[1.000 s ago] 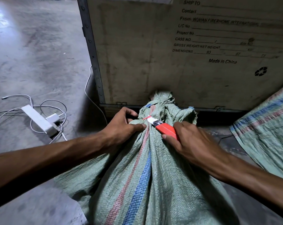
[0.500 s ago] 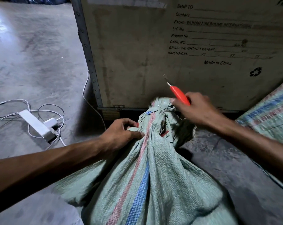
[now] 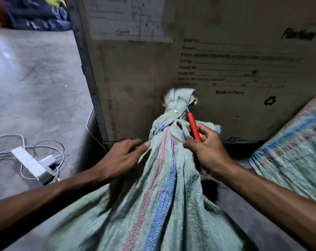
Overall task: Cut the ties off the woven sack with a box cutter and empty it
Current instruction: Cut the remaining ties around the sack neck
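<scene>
Head view, nearest first: one green woven sack [image 3: 164, 187] lies on the concrete floor [image 3: 36, 91] with its red and blue stripes running up to a bunched neck [image 3: 179, 104] that touches the lower edge of the crate [image 3: 139, 78]. Since a second ago the neck has been pulled upright and taller, and the left hand [image 3: 124, 157] has loosened its grip: it now rests on the cloth just left of the stripes, fingers fairly straight, though blur hides detail. The right hand [image 3: 206, 151], which half a second ago lifted away, is back at the neck and grips one red box cutter [image 3: 194, 126], whose blade points up into the wrapped tie [image 3: 178, 110] on the neck's right side. I judge that one binding lower down has gone and this pass aims at a second; the sack is still closed, so emptying is not begun. At the floor's right edge lies one more sack [image 3: 291, 153], and at its left one white power strip [image 3: 28, 162] with a plugged charger [image 3: 47, 160] and looping cable [image 3: 43, 142]. Farthest stands the single printed crate.
</scene>
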`<state>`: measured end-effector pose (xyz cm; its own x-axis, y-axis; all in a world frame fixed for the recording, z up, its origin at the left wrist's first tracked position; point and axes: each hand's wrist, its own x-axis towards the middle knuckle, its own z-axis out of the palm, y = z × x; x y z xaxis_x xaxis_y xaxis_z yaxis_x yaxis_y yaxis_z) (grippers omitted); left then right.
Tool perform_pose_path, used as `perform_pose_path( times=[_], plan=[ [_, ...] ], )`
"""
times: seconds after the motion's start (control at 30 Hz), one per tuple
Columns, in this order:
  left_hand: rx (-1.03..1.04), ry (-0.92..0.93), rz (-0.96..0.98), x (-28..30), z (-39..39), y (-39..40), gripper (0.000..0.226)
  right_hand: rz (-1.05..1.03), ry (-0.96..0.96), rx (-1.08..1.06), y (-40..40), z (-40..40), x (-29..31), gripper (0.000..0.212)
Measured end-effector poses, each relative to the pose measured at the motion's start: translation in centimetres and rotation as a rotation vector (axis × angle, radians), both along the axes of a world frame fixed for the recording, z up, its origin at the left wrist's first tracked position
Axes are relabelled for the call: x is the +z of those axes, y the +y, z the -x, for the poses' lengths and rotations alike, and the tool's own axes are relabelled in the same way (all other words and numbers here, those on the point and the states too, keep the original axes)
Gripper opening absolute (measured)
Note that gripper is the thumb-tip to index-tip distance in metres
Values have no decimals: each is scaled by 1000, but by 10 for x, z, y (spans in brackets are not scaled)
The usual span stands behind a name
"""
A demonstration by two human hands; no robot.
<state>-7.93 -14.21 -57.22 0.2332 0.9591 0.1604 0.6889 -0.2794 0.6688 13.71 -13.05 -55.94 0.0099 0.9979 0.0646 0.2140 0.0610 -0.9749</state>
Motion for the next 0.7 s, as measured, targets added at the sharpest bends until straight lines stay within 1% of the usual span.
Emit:
perform_pose_path(
  times=[0.03,0.07,0.1,0.13,0.17,0.2,0.27,0.33,0.4,0.47,0.53,0.57,0.6,0.63,0.7],
  plan=[
    [65,-62,-35,5,3,7,56,-36,25,12,0,-2,10,26],
    [128,-182,-28,14,3,13,62,-66,36,37,0,-3,19,28],
    [177,-334,18,25,2,21,64,-84,49,73,-2,-4,28,30],
    [203,-472,79,36,-1,29,60,-81,71,118,-6,-6,36,30],
    [197,-580,139,48,-6,38,50,-67,96,177,-9,-6,42,30],
    [183,-673,178,60,-11,43,39,-48,104,232,-14,-6,46,29],
    [93,-813,219,74,-16,45,29,-47,75,331,-22,-6,51,23],
    [11,-907,337,77,-16,50,30,-57,81,356,-24,-7,55,18],
    [-70,-998,402,77,-17,44,40,-52,145,307,-19,-11,54,19],
    [-35,-973,382,74,-15,45,42,-53,159,203,-12,-17,51,21],
    [18,-866,277,71,-16,46,35,-35,88,100,-9,-20,47,24],
    [59,-845,222,69,-16,47,29,-12,57,77,-7,-20,45,21],
    [89,-867,207,69,-17,46,26,15,34,70,-5,-19,42,20],
    [105,-930,224,69,-14,46,24,40,13,69,-4,-17,40,18],
    [60,-1085,281,70,-9,43,19,57,-51,61,-3,-13,41,15]
  ],
)
